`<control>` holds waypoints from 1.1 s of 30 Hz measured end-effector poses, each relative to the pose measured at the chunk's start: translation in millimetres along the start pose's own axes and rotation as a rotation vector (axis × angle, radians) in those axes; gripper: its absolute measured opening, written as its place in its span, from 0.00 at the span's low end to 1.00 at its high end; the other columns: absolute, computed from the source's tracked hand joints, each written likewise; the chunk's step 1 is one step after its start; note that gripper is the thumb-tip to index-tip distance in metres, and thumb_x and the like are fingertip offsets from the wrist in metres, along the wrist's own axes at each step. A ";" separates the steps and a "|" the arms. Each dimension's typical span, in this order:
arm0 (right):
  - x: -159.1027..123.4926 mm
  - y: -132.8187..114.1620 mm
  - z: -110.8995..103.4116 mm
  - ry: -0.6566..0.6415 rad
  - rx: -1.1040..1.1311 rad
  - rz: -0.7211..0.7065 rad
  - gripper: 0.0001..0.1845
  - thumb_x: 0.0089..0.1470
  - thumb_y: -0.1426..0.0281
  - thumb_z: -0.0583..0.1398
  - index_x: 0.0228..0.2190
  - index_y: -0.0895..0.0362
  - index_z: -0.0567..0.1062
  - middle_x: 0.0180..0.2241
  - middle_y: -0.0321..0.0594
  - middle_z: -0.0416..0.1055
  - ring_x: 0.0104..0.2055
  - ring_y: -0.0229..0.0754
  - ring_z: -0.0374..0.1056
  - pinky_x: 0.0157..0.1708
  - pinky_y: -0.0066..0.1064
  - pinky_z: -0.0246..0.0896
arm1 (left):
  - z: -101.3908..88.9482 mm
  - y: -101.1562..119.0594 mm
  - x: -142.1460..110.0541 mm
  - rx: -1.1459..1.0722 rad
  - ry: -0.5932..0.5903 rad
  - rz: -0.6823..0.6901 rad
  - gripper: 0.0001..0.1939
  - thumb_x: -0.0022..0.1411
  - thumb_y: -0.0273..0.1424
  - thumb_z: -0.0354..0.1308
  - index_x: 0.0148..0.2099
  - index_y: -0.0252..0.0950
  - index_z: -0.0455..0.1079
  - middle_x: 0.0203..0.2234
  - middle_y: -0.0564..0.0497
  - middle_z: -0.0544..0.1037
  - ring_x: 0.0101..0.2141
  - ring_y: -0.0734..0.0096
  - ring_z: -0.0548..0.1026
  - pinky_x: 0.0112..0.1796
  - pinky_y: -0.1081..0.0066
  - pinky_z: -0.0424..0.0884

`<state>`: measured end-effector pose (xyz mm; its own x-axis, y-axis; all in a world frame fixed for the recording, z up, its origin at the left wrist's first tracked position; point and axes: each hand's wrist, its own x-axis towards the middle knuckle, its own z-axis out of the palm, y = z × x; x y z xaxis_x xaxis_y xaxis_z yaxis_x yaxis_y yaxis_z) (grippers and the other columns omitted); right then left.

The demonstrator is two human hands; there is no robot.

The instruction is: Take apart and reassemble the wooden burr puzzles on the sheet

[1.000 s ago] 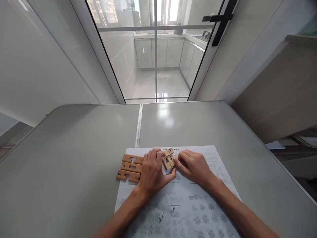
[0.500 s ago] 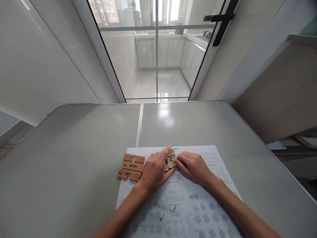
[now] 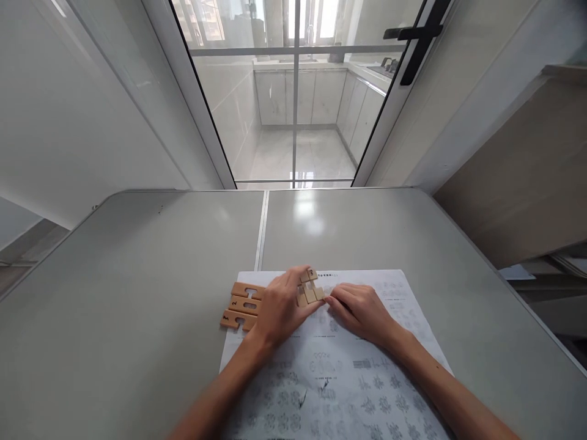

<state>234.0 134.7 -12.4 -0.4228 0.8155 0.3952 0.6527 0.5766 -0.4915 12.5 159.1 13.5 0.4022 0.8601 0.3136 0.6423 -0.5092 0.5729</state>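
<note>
My left hand (image 3: 277, 305) is closed around a cluster of small pale wooden puzzle pieces (image 3: 309, 294), one marked with a 3. The cluster is tilted, its notched face turned toward me. Close to its right end is my right hand (image 3: 360, 310), fingers curled and thumb tip near the cluster's edge. Whether that hand pinches a piece there is too small to tell. Just left of my left hand, partly covered by it, three darker flat wooden pieces (image 3: 244, 305) with cut-outs and numbers lie in a stack of rows.
A large printed sheet (image 3: 330, 397) with rows of small drawings lies under both hands on the grey table (image 3: 343, 232). A seam strip (image 3: 261, 226) runs across the tabletop. Beyond the far edge stands a glass door (image 3: 293, 110) with a black handle (image 3: 413, 36).
My left hand has shifted slightly left and lifted and tilted the cluster, so more of its face shows. My right hand has hardly moved. The view has shifted a little.
</note>
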 end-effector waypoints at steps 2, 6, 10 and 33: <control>0.3 -0.2 -0.3 -0.008 -0.011 -0.001 0.22 0.73 0.69 0.53 0.24 0.54 0.67 0.22 0.34 0.66 0.24 0.37 0.57 0.28 0.33 0.49 | -6.5 -5.2 2.8 0.057 0.066 -0.072 0.34 0.59 0.39 0.74 0.62 0.43 0.64 0.49 0.47 0.83 0.44 0.55 0.83 0.44 0.61 0.78; 0.9 -0.6 -0.3 -0.014 -0.029 -0.002 0.23 0.73 0.69 0.52 0.23 0.54 0.64 0.21 0.33 0.64 0.24 0.37 0.55 0.27 0.33 0.48 | -19.5 -17.6 8.0 0.197 0.169 -0.232 0.34 0.59 0.40 0.74 0.63 0.42 0.65 0.49 0.48 0.83 0.42 0.54 0.84 0.41 0.61 0.76; 1.0 -0.6 0.4 -0.011 -0.042 -0.008 0.23 0.73 0.69 0.52 0.23 0.54 0.62 0.21 0.33 0.62 0.23 0.37 0.54 0.27 0.33 0.47 | -29.6 -24.5 11.7 0.299 0.195 -0.348 0.32 0.60 0.42 0.72 0.62 0.42 0.66 0.50 0.46 0.83 0.44 0.50 0.83 0.42 0.58 0.75; -0.3 -0.1 2.8 0.015 -0.005 -0.002 0.22 0.72 0.70 0.54 0.24 0.54 0.61 0.21 0.31 0.59 0.24 0.36 0.50 0.26 0.32 0.46 | -37.6 -27.6 14.1 0.492 0.002 -0.445 0.24 0.69 0.45 0.62 0.65 0.51 0.73 0.55 0.49 0.77 0.37 0.60 0.79 0.43 0.62 0.73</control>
<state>232.3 134.5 -14.6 -0.4146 0.8136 0.4076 0.6549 0.5778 -0.4872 -24.1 186.3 30.6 0.0285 0.9913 0.1288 0.9700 -0.0586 0.2360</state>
